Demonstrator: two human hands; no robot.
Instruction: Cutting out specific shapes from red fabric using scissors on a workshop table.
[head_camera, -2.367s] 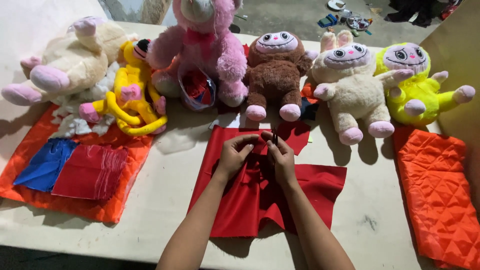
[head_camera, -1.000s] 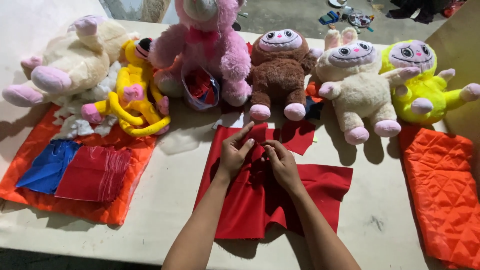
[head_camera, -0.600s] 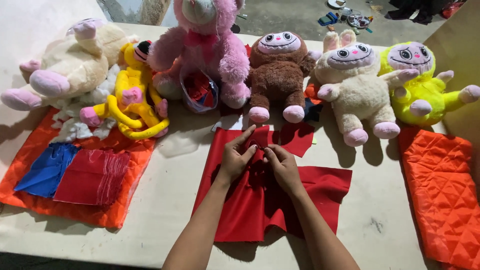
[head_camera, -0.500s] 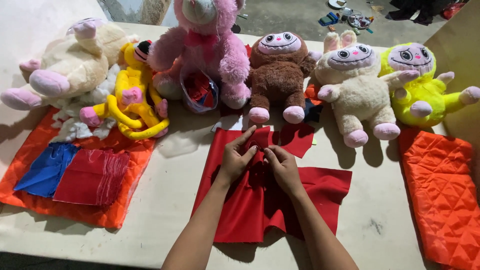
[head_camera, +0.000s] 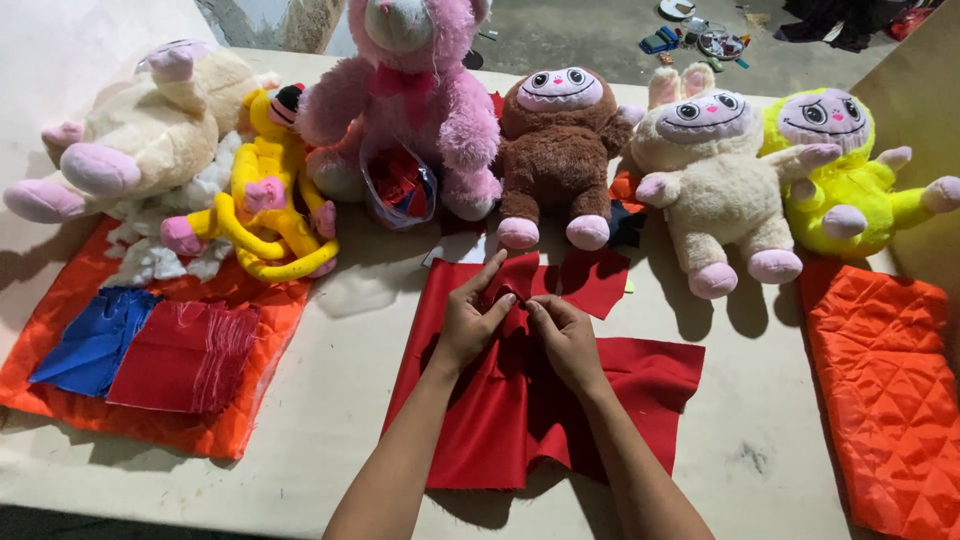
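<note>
A piece of red cloth (head_camera: 500, 420) lies spread on the pale table (head_camera: 340, 400) in front of me. My left hand (head_camera: 472, 318) and my right hand (head_camera: 566, 340) meet over its upper middle, fingertips pinching a gathered fold of the red cloth between them. Just beyond the hands the cloth's far edge curls up, and a smaller red scrap (head_camera: 597, 280) lies to the right of it.
A row of plush toys stands at the back: cream (head_camera: 150, 130), yellow (head_camera: 265, 205), pink (head_camera: 410, 90), brown (head_camera: 555, 140), beige (head_camera: 715, 180), lime (head_camera: 850, 170). Orange quilted fabric (head_camera: 880, 390) lies right. On the left, orange quilted fabric (head_camera: 190, 440) carries blue (head_camera: 95, 340) and red (head_camera: 185, 355) pieces.
Both hands have stayed on the red cloth, shifting slightly down from its top edge and working the gathered fold between the fingers. The toys and other fabrics have not moved.
</note>
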